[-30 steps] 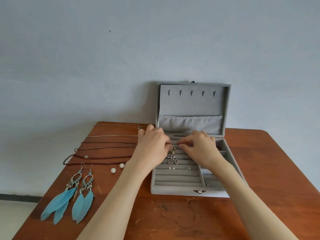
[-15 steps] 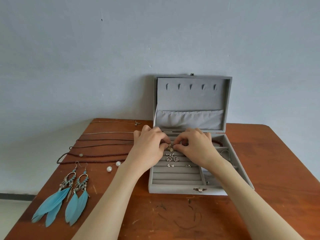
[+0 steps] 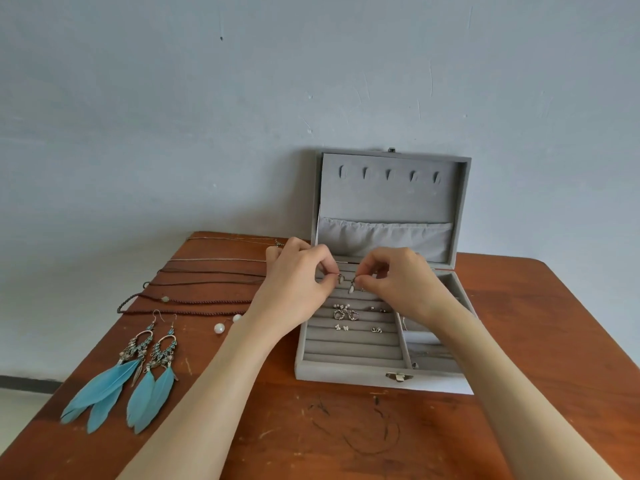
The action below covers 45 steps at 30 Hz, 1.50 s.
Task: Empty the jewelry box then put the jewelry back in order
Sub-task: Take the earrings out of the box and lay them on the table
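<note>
A grey velvet jewelry box (image 3: 346,374) stands open on the wooden table, its lid leaning against the wall. Small silver earrings (image 3: 346,314) sit in its padded rows. My left hand (image 3: 298,282) pinches a small earring (image 3: 340,278) over the upper rows. My right hand (image 3: 398,282) pinches a matching drop earring (image 3: 351,288) right beside it. Both hands hover just above the box's back rows, fingertips a little apart.
Two blue feather earrings (image 3: 128,379) lie at the table's front left. Several brown and thin chain necklaces (image 3: 194,289) are laid out behind them, and two pearls (image 3: 227,323) sit near the box. The box's right compartments (image 3: 429,348) hold more pieces.
My hands have lifted slightly and parted, each now holding one small drop earring above the box rows. The view has shifted a little.
</note>
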Tool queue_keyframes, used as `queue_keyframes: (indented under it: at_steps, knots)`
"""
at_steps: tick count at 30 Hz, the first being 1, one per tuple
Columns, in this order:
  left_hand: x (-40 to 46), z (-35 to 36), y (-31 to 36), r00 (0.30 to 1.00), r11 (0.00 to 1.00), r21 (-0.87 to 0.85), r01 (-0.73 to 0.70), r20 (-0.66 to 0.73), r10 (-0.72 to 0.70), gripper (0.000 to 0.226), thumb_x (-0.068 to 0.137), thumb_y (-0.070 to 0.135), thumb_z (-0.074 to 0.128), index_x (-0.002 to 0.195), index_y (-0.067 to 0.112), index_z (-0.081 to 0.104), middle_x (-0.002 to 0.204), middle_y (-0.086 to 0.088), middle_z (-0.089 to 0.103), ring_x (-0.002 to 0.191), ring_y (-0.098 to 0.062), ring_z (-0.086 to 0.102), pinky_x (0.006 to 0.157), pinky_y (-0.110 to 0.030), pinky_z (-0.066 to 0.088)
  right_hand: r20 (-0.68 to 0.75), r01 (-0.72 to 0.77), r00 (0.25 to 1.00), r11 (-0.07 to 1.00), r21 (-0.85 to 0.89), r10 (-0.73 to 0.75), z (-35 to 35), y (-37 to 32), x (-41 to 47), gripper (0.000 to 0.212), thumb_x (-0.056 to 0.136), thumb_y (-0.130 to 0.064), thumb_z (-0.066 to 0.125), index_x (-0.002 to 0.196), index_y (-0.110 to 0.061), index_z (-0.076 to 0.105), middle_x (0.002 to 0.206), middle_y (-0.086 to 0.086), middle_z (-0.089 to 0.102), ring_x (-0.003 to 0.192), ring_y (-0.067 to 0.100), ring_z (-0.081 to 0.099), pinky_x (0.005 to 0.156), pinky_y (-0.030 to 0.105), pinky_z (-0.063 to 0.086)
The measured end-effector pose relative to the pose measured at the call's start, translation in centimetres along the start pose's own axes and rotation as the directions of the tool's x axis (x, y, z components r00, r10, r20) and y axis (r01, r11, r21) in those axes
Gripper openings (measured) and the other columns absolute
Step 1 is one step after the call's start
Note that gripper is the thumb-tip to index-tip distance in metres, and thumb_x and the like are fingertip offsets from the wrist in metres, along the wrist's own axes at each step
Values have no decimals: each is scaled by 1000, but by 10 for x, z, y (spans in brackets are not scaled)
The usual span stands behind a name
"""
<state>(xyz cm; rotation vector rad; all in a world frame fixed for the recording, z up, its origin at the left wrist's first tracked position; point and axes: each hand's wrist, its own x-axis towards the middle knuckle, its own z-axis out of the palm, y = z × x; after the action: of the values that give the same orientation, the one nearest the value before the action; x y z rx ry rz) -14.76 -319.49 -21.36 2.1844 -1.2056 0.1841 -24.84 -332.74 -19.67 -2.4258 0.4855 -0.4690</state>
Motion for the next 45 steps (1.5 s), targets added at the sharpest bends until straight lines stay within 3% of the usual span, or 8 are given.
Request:
queue_keyframes:
  at_steps: [4,7,13,17,26,31,35,45]
  knots:
    - [0,-18,6,997,990,-138,-9,-81,-2,9,83,15,64,79,23,64,81,13,58,93,-10,54,84,-18,35,-40,35,999,999,25,-34,-3,-7,0,21,77,-11,67,66,-27,59,66,-15,58,63,-1,51,58,-2,35]
    - [-6,-35,10,995,969,-246,21,-86,-44,11,82,13,66,80,23,68,80,8,66,80,-2,58,68,-1,38,-50,83,996,994,71,-79,-6,-18,-3,16,78,-11,66,70,-25,62,67,-15,59,66,1,53,62,3,39]
    - [-40,-71,-2,990,972,-194,136,0,-139,15,84,23,64,80,36,66,84,22,63,86,11,54,68,-5,36,70,168,982,982,86,-174,21,-52,-36,17,84,-12,60,78,-27,63,72,-18,58,74,5,54,65,8,41]
    - [-68,-98,-1,978,944,-257,208,40,-204,20,84,19,65,75,37,65,83,21,66,86,8,58,74,-12,40,142,162,974,982,101,-175,37,-75,-58,13,84,-12,59,82,-21,68,81,-5,65,77,8,54,66,16,41]
    - [-122,-137,-9,920,891,-250,380,202,-335,19,85,15,63,77,30,69,78,17,70,82,3,63,73,-14,44,304,77,941,970,230,-147,38,-120,-73,9,78,-14,69,74,-21,70,74,-4,68,68,6,57,65,17,44]
    - [-120,-127,-32,889,886,-176,428,260,-378,15,84,12,63,84,25,71,82,8,71,82,2,63,72,-12,45,419,34,904,990,138,-90,62,-120,-55,9,79,-15,70,72,-21,70,67,-8,63,64,4,55,60,17,39]
    - [-111,-106,-49,873,878,-150,455,268,-407,10,82,13,66,89,19,69,89,0,72,86,-9,66,87,-26,49,401,46,914,998,41,-59,83,-114,-38,5,79,-12,68,79,-15,72,76,-5,60,79,13,58,71,24,43]
    - [-93,-85,-69,914,917,-87,389,157,-373,11,83,20,67,91,23,74,92,8,68,81,0,54,62,-6,34,288,68,956,998,-13,-62,101,-104,-23,12,81,-9,63,81,-17,73,82,-3,61,82,14,57,70,24,43]
